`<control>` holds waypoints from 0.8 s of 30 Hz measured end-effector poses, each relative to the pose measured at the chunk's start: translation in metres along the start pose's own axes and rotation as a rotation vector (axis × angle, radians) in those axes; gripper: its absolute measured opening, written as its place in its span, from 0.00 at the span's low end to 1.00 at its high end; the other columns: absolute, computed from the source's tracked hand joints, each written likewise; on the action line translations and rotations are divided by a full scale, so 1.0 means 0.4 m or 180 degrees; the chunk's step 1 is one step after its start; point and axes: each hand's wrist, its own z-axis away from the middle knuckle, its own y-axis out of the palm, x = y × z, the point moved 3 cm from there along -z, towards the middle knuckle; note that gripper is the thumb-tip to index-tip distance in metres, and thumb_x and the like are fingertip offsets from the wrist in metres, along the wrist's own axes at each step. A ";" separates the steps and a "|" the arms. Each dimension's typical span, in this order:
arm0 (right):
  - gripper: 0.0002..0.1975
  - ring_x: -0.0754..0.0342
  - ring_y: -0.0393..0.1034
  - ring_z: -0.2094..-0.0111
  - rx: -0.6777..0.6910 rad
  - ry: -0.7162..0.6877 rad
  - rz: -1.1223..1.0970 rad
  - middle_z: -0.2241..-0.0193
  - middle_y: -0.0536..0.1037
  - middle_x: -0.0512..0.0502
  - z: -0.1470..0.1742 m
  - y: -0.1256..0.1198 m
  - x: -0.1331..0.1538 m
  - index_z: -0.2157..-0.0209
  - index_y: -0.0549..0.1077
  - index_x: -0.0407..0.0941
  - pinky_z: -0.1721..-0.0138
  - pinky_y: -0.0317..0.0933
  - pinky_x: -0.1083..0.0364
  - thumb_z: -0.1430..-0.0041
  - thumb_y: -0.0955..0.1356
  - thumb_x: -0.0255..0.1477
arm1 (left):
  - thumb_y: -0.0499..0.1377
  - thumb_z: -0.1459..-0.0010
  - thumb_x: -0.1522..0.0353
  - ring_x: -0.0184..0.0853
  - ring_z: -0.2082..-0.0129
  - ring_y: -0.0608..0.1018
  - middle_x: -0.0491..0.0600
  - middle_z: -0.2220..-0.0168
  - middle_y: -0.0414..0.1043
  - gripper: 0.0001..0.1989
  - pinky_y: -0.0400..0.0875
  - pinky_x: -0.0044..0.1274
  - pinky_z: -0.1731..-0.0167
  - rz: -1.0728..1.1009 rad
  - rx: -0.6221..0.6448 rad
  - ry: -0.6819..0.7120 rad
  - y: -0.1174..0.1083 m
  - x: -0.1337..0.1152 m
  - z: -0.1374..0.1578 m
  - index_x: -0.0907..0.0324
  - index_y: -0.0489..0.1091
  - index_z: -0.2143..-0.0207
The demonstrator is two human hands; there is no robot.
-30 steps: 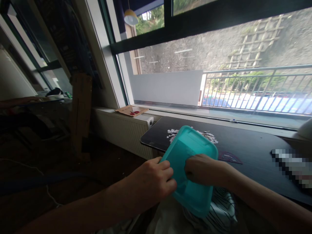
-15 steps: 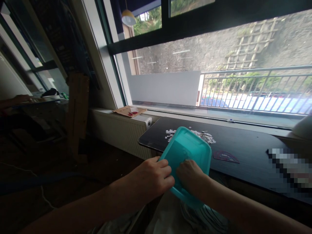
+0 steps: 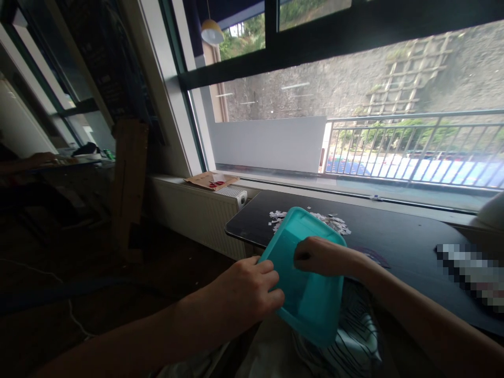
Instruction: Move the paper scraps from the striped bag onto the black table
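Note:
A teal plastic container is tilted over my lap at the table's near edge, its hollow side facing me. My left hand is closed round its left rim. Over the container's inside is my right hand, its fingers curled together; whatever they may hold is hidden. Beyond the container's far rim, a pile of small white paper scraps lies on the dark table, partly covered by the container.
A purplish protractor-like half-round lies on the table, partly behind my right forearm. Red scissors rest on brown paper on the sill. A radiator and upright cardboard stand left. Another person's hand shows far left.
My right hand has risen from deeper in the container and turned, its forearm now across the right rim. My left hand keeps its hold on the rim. The view has shifted slightly.

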 end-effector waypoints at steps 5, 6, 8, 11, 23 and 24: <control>0.13 0.61 0.51 0.78 -0.0137 0.0202 -0.0988 0.80 0.62 0.55 0.022 -0.031 -0.017 0.73 0.73 0.41 0.77 0.49 0.60 0.47 0.63 0.34 | 0.58 0.44 0.76 0.36 0.69 0.66 0.46 0.72 0.63 0.10 0.57 0.27 0.74 0.0028 0.0011 -0.0079 0.001 0.007 0.005 0.58 0.59 0.73; 0.13 0.61 0.52 0.78 -0.0244 0.0270 -0.1061 0.79 0.64 0.54 0.027 -0.039 -0.022 0.72 0.74 0.41 0.77 0.50 0.60 0.47 0.63 0.35 | 0.59 0.44 0.77 0.36 0.69 0.67 0.46 0.71 0.64 0.10 0.57 0.27 0.74 0.0018 0.0046 -0.0109 0.001 0.013 0.008 0.58 0.60 0.73; 0.15 0.61 0.54 0.78 -0.0462 0.0359 -0.1135 0.80 0.65 0.54 0.037 -0.057 -0.029 0.70 0.75 0.40 0.77 0.50 0.59 0.47 0.64 0.37 | 0.59 0.45 0.77 0.37 0.69 0.67 0.47 0.71 0.65 0.09 0.57 0.27 0.75 -0.0036 0.0150 -0.0198 0.003 0.026 0.013 0.58 0.61 0.73; 0.16 0.61 0.54 0.79 -0.0669 0.0379 -0.1051 0.81 0.66 0.53 0.042 -0.077 -0.026 0.71 0.76 0.39 0.77 0.50 0.59 0.46 0.64 0.38 | 0.58 0.44 0.76 0.37 0.70 0.67 0.48 0.72 0.66 0.07 0.58 0.27 0.75 -0.0198 0.0193 -0.0315 0.008 0.044 0.021 0.59 0.63 0.72; 0.10 0.49 0.72 0.68 0.0203 0.0479 0.1431 0.69 0.79 0.37 -0.011 0.066 0.094 0.68 0.77 0.37 0.71 0.58 0.56 0.46 0.64 0.23 | 0.58 0.44 0.76 0.37 0.69 0.67 0.47 0.72 0.65 0.09 0.61 0.28 0.72 -0.0298 -0.0025 -0.0080 0.010 0.019 -0.004 0.59 0.61 0.73; 0.10 0.48 0.73 0.67 0.0200 0.0503 0.1453 0.68 0.79 0.36 -0.014 0.073 0.098 0.67 0.77 0.36 0.70 0.59 0.56 0.46 0.64 0.22 | 0.58 0.44 0.76 0.37 0.69 0.67 0.47 0.72 0.65 0.09 0.61 0.28 0.72 -0.0283 0.0014 -0.0073 0.010 0.019 -0.005 0.59 0.61 0.73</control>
